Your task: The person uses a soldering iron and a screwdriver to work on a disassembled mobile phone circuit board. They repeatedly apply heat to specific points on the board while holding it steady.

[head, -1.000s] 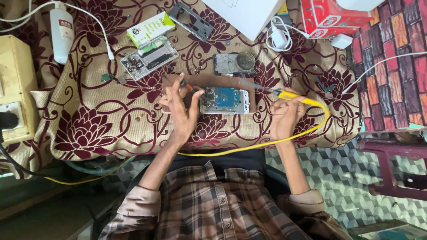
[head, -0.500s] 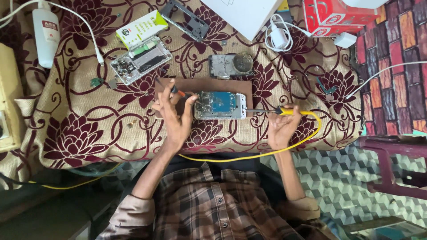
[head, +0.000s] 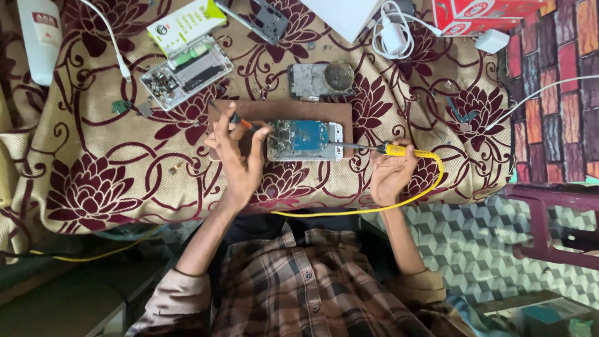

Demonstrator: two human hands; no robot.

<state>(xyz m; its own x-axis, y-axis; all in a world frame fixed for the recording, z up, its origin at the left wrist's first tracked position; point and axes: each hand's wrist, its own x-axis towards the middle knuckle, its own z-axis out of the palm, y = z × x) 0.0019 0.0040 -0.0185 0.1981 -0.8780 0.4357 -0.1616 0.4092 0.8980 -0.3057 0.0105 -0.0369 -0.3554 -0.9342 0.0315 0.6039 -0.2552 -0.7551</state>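
left hand [head: 236, 156]: grip pinched narrow on a thin tool with an orange-red handle [head: 245, 123], fingers partly spread, tool tip toward the left edge of the board
right hand [head: 392, 171]: grip wrapped round the yellow soldering iron [head: 399, 150], dark tip reaching left from the grip to the right end of the board
opened phone board [head: 304, 140]: flat between the two grips, blue part showing, touching both tool tips as far as can be told
brown mat [head: 284, 110]: under the board, on the bench
yellow cable [head: 374, 209]: runs from the iron's back, curves below the right grip, along the bench edge
bench [head: 93, 181]: covered in floral cloth, maroon on cream
second opened phone [head: 321, 79]: just beyond the mat, above the grips
opened device with green cell [head: 187, 70]: up-left of the left grip, well apart
white charger and cable [head: 393, 34]: far side, up from the right grip
red box [head: 480, 9]: top right corner
white bottle [head: 40, 37]: far left
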